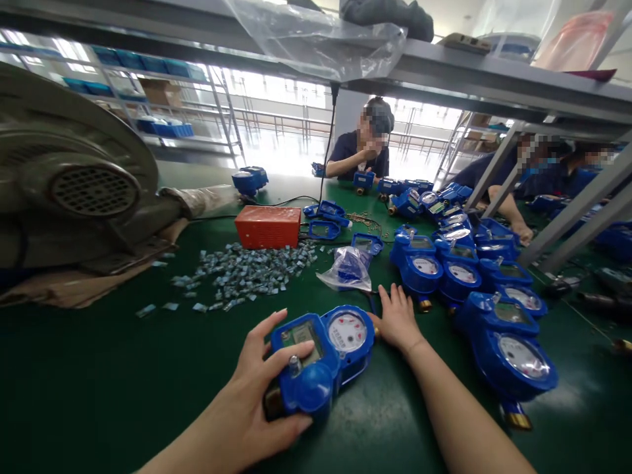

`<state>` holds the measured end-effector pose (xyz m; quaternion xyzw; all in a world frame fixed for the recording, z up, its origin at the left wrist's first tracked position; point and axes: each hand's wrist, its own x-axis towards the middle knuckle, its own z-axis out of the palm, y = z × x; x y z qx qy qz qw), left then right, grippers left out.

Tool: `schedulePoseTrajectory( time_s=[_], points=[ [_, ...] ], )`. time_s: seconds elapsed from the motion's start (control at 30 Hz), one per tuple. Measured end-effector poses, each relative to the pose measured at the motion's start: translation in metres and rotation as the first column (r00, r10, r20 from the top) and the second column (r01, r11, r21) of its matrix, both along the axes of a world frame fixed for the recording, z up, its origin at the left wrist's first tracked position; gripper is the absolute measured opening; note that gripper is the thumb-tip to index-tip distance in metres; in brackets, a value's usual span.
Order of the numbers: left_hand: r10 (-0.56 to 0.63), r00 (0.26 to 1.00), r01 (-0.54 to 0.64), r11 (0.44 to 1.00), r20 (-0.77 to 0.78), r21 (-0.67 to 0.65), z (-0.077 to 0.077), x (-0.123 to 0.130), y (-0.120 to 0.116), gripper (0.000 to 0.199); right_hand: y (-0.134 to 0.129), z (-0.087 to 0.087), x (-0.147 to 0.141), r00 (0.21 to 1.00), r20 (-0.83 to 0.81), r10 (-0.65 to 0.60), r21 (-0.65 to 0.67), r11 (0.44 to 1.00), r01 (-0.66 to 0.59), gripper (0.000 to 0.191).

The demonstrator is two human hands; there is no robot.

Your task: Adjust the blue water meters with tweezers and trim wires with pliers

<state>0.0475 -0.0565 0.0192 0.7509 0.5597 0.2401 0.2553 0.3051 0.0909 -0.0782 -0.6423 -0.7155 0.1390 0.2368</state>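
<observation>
A blue water meter (323,359) with a round white dial and a small display window sits on the green table in front of me. My left hand (269,388) is wrapped round its left end, thumb below and a finger across the display. Beyond the dial, my right hand (397,319) lies with fingers spread on the table, close to the meter's brass fitting and holding nothing I can see. Just past those fingers is a clear plastic bag (348,266) with blue pieces inside.
Several blue meters (506,352) crowd the right side. A heap of small pale chips (247,273) lies before a red box (268,227). A large blower (83,178) stands at left. Grey shelf legs (567,204) rise at right. Co-workers (345,155) sit across the table.
</observation>
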Motion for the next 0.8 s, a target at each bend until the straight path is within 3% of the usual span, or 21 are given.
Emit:
schedulePoseTrajectory(
  time_s=[0.07,0.17,0.33,0.43,0.53,0.6,0.67,0.73,0.8],
  points=[
    [0.025,0.992,-0.018,0.998,0.124,-0.054,-0.011,0.005,-0.006,0.070,-0.003,-0.001,0.001,1.000,-0.006,0.014,0.011,1.000,-0.014,0.076],
    [-0.032,0.967,0.032,0.999,0.254,0.006,-0.025,0.010,-0.002,0.074,-0.008,0.003,0.004,0.998,-0.052,0.025,0.037,0.999,-0.023,0.059],
    [-0.259,0.943,0.239,0.964,0.211,0.117,-0.027,0.010,0.030,0.081,-0.017,0.024,0.028,0.962,-0.248,-0.115,0.075,0.988,0.138,0.061],
    [-0.291,0.936,0.273,0.955,0.197,0.115,-0.024,0.010,0.045,0.097,-0.037,0.038,0.049,0.883,-0.424,-0.201,0.026,0.972,0.234,0.061],
    [-0.290,0.919,0.288,0.956,0.266,0.046,-0.026,0.009,0.046,0.107,-0.076,0.044,0.059,0.707,-0.669,-0.230,-0.106,0.971,0.215,0.059],
    [-0.293,0.902,0.310,0.951,0.316,-0.003,-0.030,0.005,0.040,0.108,-0.109,0.041,0.057,0.418,-0.867,-0.273,-0.247,0.962,0.116,0.053],
    [-0.264,0.920,0.276,0.961,0.291,-0.002,-0.032,0.001,0.029,0.110,-0.141,0.033,0.049,0.223,-0.928,-0.298,-0.309,0.951,-0.017,0.046],
    [-0.128,0.965,0.122,0.992,0.230,0.040,-0.032,-0.001,0.014,0.106,-0.167,0.026,0.037,0.149,-0.946,-0.288,-0.306,0.944,-0.123,0.043],
    [0.112,0.974,-0.121,0.992,0.195,0.033,-0.028,0.000,-0.003,0.086,-0.184,0.022,0.023,0.104,-0.955,-0.277,-0.292,0.941,-0.170,0.044]
  ],
)
